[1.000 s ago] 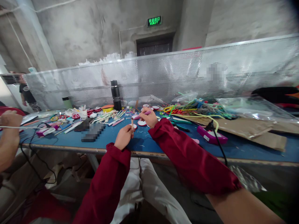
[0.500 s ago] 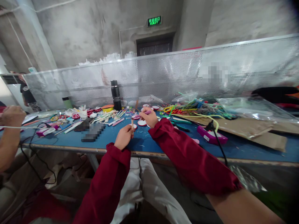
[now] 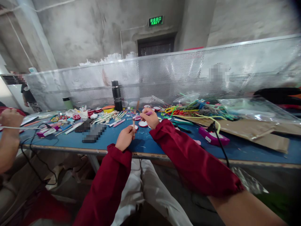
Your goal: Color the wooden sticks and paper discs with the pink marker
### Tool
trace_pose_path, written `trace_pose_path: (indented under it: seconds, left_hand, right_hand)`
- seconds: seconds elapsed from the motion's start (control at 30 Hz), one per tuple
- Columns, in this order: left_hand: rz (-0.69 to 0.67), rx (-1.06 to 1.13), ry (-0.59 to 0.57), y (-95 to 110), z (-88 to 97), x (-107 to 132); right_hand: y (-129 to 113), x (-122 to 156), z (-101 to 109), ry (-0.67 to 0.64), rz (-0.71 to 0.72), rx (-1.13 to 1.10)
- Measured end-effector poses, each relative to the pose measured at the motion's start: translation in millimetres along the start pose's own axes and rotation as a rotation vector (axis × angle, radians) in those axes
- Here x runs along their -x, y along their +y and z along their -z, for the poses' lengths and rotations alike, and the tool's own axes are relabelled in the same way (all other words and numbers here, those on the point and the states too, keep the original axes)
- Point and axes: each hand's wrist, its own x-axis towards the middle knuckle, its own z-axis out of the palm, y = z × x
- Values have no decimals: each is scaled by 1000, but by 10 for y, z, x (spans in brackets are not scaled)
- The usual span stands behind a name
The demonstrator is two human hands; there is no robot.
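My left hand is closed in a pinch around a thin, pale flat stick, which stands upright between the fingertips. Just to its right and slightly higher, my right hand grips a slim purple-handled tool like a pen. The tip of that tool points left, toward the top of the stick; whether they touch is too small to tell. Beneath the hands, a round white piece with a red rim lies on the blue table.
Behind the hands stands a black bottle. Left are a dark phone-like slab and many small sticks. Right lie colourful cords, a purple device and cardboard. A co-worker's hand is far left.
My two hands and what they hold stay almost in place. At the far left, the co-worker's hand has shifted slightly left.
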Motion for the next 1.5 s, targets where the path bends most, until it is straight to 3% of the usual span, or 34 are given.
trace_pose_path:
  seconds: [0.43,1.0,1.37,1.5]
  left_hand:
    - [-7,-30,-6,-5,-1,-6]
    - [24,-9,-1,57,-10,22]
    - [73,10,-31,94,-11,52]
    - [102,-3,-41,151,-8,80]
  right_hand:
    - [-2,9,-3,-41,25,-21]
    - [-113,48,-1,-48,-43,-68]
    - [-302,193,-68,-1,35,-88]
    - [-362,247,-87,9,156,27]
